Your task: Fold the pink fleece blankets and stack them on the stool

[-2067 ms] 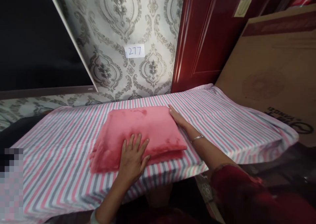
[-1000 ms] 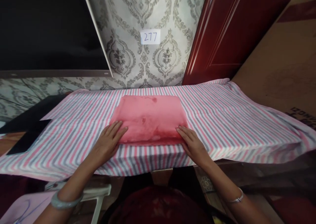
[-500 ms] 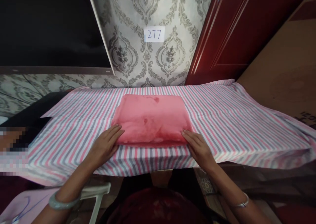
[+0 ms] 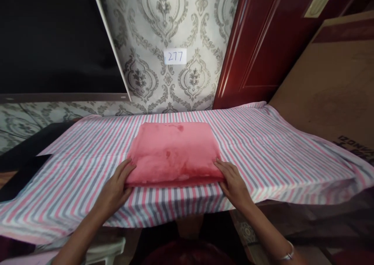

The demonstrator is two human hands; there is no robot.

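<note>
A folded pink cloth (image 4: 175,150) with darker red, damp-looking patches lies flat near the front edge of the table. My left hand (image 4: 115,185) grips its front left corner, fingertips on top and thumb by the front edge. At the front right corner, my right hand (image 4: 233,181) has its fingers over the side of the cloth and its thumb low against the front. Beneath the bundle spreads a striped tablecloth (image 4: 263,156) in pink, grey and white. The underside of the pink cloth is hidden.
A dark screen (image 4: 55,43) hangs at the back left, beside a paper label (image 4: 175,56) reading 277 on patterned wallpaper. To the right stand a dark red door (image 4: 260,43) and a large cardboard box (image 4: 330,78). A pale stool (image 4: 113,249) shows below the table.
My view has tilted up and shifted slightly, so the table sits lower. Both hands stay at the cloth's front corners, their fingers now a little more curled around its sides.
</note>
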